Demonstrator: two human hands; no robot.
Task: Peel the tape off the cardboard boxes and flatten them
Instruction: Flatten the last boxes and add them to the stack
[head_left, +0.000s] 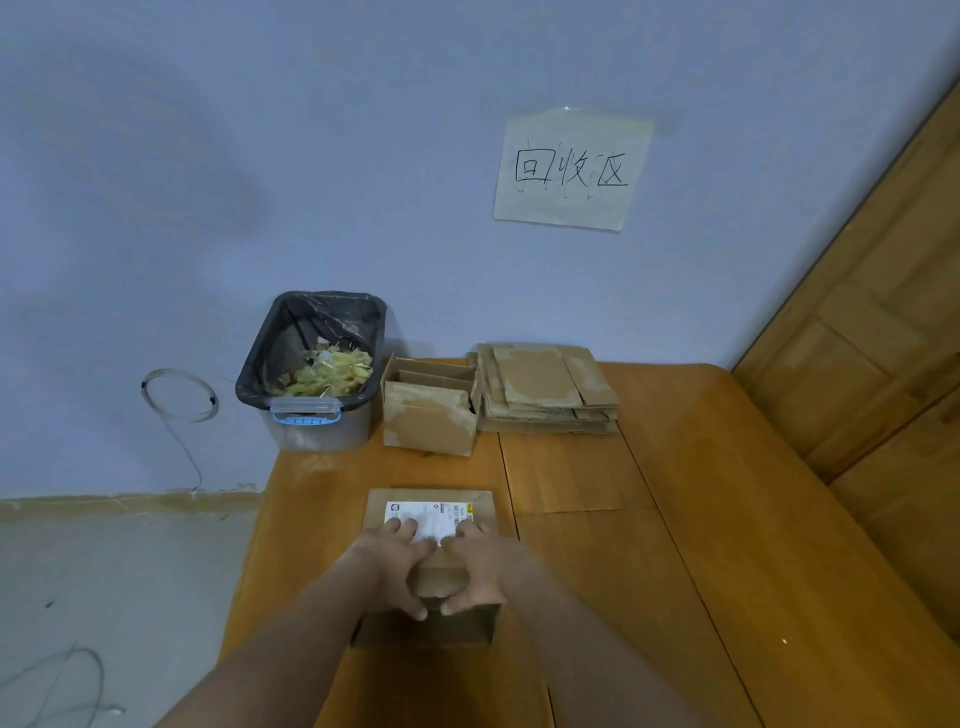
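Plain room in a home, bare bluish wall (260, 156), handwritten paper sign (571, 171) taped up, wooden table (675, 519), wooden door (883, 312), lined waste bin (311, 374), concrete floor (104, 571)

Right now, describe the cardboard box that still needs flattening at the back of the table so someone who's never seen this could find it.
Look along the far edge of the wooden table, against the blue wall. Between the bag-lined bin of tape scraps and the stack of flattened cardboard stands an open box. It alone there is still upright and box-shaped, top flaps open, its front scuffed pale.
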